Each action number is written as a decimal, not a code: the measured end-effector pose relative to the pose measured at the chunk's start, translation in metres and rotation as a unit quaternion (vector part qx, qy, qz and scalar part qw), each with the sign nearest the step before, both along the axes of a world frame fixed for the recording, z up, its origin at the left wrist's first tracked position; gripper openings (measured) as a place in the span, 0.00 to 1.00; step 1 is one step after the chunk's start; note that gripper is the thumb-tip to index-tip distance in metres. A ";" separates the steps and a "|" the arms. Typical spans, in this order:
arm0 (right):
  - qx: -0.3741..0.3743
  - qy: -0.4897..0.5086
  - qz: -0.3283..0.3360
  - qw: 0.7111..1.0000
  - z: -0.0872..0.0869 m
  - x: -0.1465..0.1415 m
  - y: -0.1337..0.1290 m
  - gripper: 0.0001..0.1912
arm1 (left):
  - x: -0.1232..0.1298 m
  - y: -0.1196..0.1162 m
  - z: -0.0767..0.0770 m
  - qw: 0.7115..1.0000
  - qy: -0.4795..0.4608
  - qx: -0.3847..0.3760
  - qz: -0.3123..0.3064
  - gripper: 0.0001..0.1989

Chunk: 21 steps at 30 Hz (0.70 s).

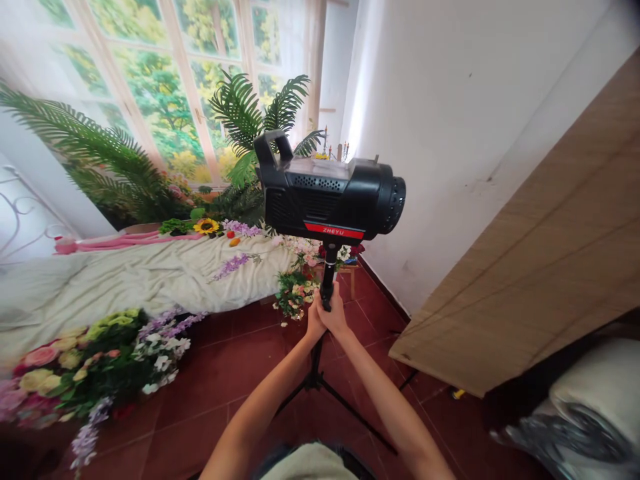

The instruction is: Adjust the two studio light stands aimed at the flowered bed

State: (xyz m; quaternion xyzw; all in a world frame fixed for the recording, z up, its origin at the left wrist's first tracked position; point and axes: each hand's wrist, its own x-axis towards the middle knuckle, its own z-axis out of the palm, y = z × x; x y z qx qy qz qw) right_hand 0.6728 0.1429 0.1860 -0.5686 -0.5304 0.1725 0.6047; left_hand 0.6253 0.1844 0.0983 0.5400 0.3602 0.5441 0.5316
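Observation:
A black studio light (330, 200) with a red label sits on top of a black stand (315, 363), its round front pointing right and its handle at the left end. Just beneath the light, my left hand (316, 317) and my right hand (334, 310) are wrapped round the stand's upper pole, close together and touching. The stand's legs spread over the red tiled floor below my arms.
A bed with a cream cloth (235, 273) and flowers (55, 373) is on the left. Palm leaves (240, 107) rise by the window backdrop. At right hangs a tan woven blind (525, 233), near a plastic-wrapped bundle (595, 407). A white wall (425, 100) stands behind.

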 end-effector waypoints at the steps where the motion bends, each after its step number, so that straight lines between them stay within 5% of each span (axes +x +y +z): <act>1: -0.001 0.003 0.000 1.000 0.006 0.000 0.001 0.13 | -0.001 -0.001 0.002 1.000 0.007 0.019 -0.009 0.18; 5: 0.014 -0.006 0.003 1.000 0.037 0.001 0.004 0.14 | 0.000 -0.004 0.007 0.998 0.015 0.053 -0.025 0.16; 10: 0.056 -0.022 -0.017 0.998 0.098 0.002 0.010 0.13 | 0.002 -0.001 0.011 0.997 0.052 0.051 0.001 0.08; 14: 0.089 -0.024 -0.030 0.995 0.141 0.004 0.015 0.13 | 0.006 0.002 0.022 0.997 0.060 0.041 -0.021 0.11; 17: 0.101 -0.027 -0.031 0.994 0.149 0.005 0.016 0.13 | 0.008 0.002 0.028 0.998 0.054 0.023 -0.039 0.15; 21: 0.085 -0.031 -0.025 0.996 0.137 0.003 0.013 0.12 | 0.006 0.003 0.027 0.998 0.043 0.007 -0.052 0.16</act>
